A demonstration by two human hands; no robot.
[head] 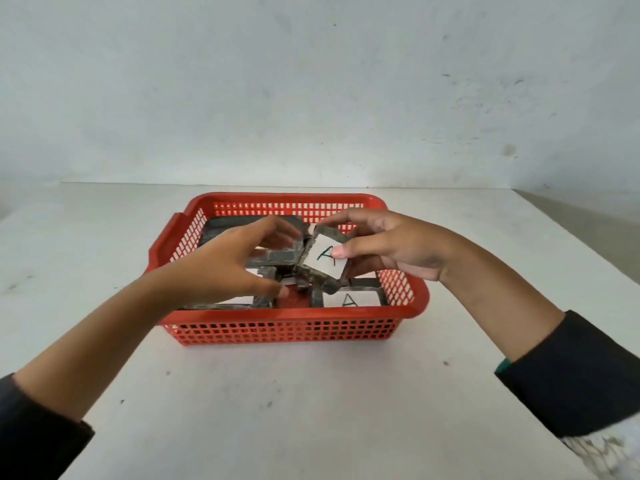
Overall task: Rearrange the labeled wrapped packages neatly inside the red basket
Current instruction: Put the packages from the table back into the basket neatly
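Matte white table [311, 393]; red mesh basket [284, 329]; right hand [391, 247] grip pinches square wrapped package [323, 263].

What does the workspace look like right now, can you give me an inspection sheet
Surface: pale table, scuffed, small dark specks.
Job's things: red basket holds dark wrapped packages; raised package and flat package both labeled A.
Clutter: nothing seen.
Grippers: right hand pinches the raised package, tilted above the others; left hand grips another dark package.
Cables: nothing seen.
Surroundings: marked pale wall behind.
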